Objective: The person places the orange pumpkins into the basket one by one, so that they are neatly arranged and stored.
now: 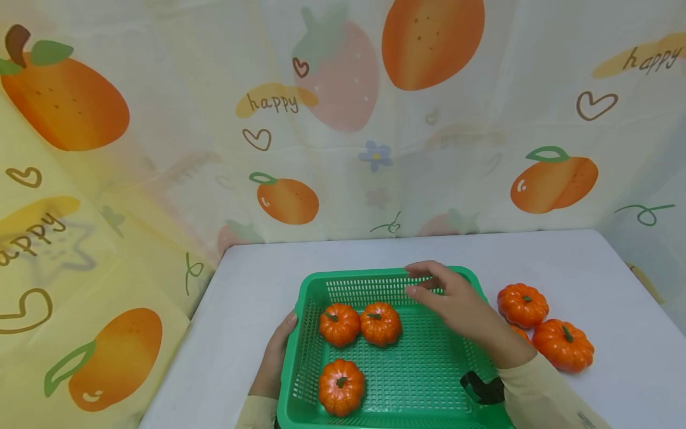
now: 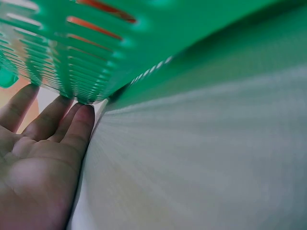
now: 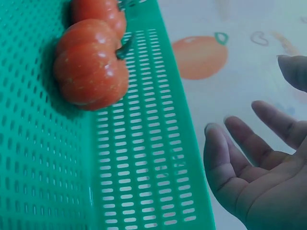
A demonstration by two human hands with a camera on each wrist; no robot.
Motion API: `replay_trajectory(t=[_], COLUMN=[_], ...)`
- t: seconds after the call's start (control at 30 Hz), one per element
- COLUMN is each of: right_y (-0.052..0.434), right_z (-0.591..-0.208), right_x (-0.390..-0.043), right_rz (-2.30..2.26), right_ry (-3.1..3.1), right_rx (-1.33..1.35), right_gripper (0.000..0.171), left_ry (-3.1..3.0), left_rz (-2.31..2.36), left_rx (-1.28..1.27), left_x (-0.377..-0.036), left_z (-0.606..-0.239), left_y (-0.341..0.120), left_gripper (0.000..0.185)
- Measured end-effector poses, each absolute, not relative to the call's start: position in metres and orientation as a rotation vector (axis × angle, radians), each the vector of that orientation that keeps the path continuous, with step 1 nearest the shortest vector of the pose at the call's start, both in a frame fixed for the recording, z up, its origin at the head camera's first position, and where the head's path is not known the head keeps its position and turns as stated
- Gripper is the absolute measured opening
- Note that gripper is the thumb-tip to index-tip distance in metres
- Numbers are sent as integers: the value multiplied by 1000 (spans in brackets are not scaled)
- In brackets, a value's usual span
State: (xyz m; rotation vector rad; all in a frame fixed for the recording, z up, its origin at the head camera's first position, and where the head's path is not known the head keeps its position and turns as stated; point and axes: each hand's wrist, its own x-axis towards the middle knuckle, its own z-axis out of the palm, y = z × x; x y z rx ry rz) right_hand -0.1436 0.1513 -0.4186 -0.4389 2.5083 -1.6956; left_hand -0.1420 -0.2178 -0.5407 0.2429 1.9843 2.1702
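Observation:
A green slotted plastic basket holds three small orange pumpkins: two side by side toward the back and another pumpkin nearer the front left. Against the basket's left side rests my left hand; in the left wrist view its extended fingers touch the slotted wall. My right hand hovers over the back right part of the basket, nothing in it. The right wrist view shows its fingers loosely bent and spread beside the rim, near one pumpkin.
On the white table, right of the basket, lie two more pumpkins, with a third partly hidden behind my right wrist. A black item shows at the basket's right side. A fruit-printed curtain hangs behind the table.

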Motion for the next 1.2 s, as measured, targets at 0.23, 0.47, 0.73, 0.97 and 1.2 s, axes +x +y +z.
replay_trajectory(t=[0.23,0.47,0.73,0.97,1.2], right_y=[167,177,183,189,196], right_z=[-421,-425,-429,-432,-435], right_x=[-137,-131,-128,-126,-125], right_rz=[-1852,-1980,-2094,-2148,-2136], right_ry=[2457,2414,2415,2409,2450], right_rx=[-406,-369,-418,-426,-413], right_gripper=[38,36,33,32,32], left_ry=[1897,1876,1853,1831,1826], left_rz=[2242,2266,2257,2233,2252], left_rx=[168,168,134,110,203], left_x=[-139,-139,-139,-137,-139], left_z=[-536,-537,-536,-533,-536], left_y=[-214,-214,-214,-215,-215], left_gripper=[74,71,72,74,70])
